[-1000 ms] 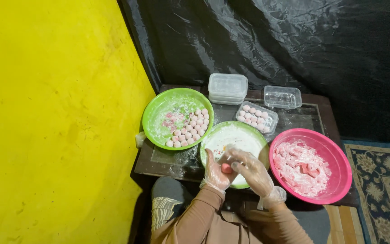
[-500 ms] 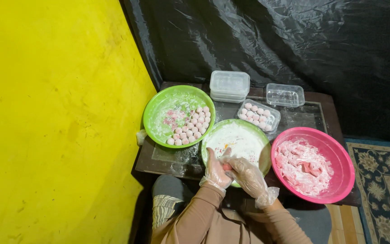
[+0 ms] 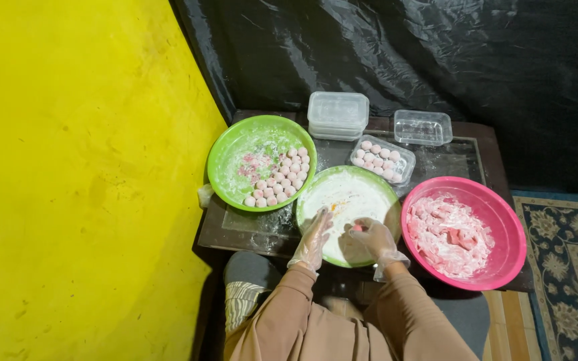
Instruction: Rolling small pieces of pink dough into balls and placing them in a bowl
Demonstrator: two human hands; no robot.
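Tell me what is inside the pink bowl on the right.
The pink bowl holds a heap of pale pink pieces dusted with white flour. Whatever lies beneath the heap, including the bowl's bottom, is covered. Neither gloved hand reaches into it.

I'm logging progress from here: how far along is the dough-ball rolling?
Done: many floured pink balls sit in the green bowl, more in the small clear tub. In hand: the left hand and right hand, both gloved, work a pink piece over the floured plate. Left: the pink bowl holds a heap of floured chunks; the stacked tubs and another tub look empty.
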